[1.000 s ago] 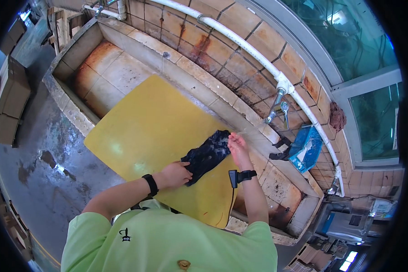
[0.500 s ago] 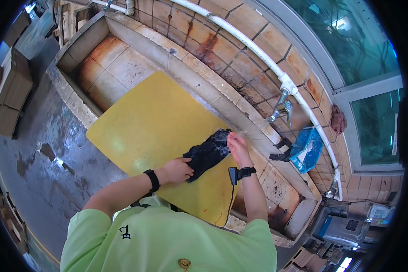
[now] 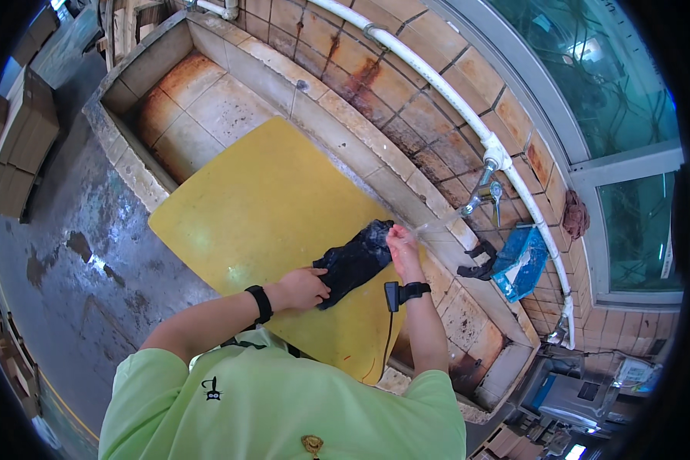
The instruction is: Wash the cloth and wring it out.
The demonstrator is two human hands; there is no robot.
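A wet, dark cloth (image 3: 351,264) lies bunched and slanting across a yellow board (image 3: 261,199). My left hand (image 3: 305,288) rests on the cloth's near left end, its fingers bent over the fabric. At the far right end, which looks greyish and wet, my right hand (image 3: 404,249) has its fingers closed on the cloth's edge. A thin, clear streak like running water reaches from the metal tap (image 3: 481,196) toward my right hand. I wear a dark band on each wrist; the right one carries a small black device.
The board lies across a stone trough (image 3: 299,100) with rust-stained tiles. A white pipe (image 3: 437,80) runs along the tiled wall, beside a blue container (image 3: 520,264) and a dark strap-like thing (image 3: 478,261). Cardboard stacks (image 3: 21,146) stand on the wet floor at the left.
Both hands stay on the cloth. Its right end looks less whitish and slightly lifted toward my right hand. The whole view has shifted a little; the tap and its streak show more plainly.
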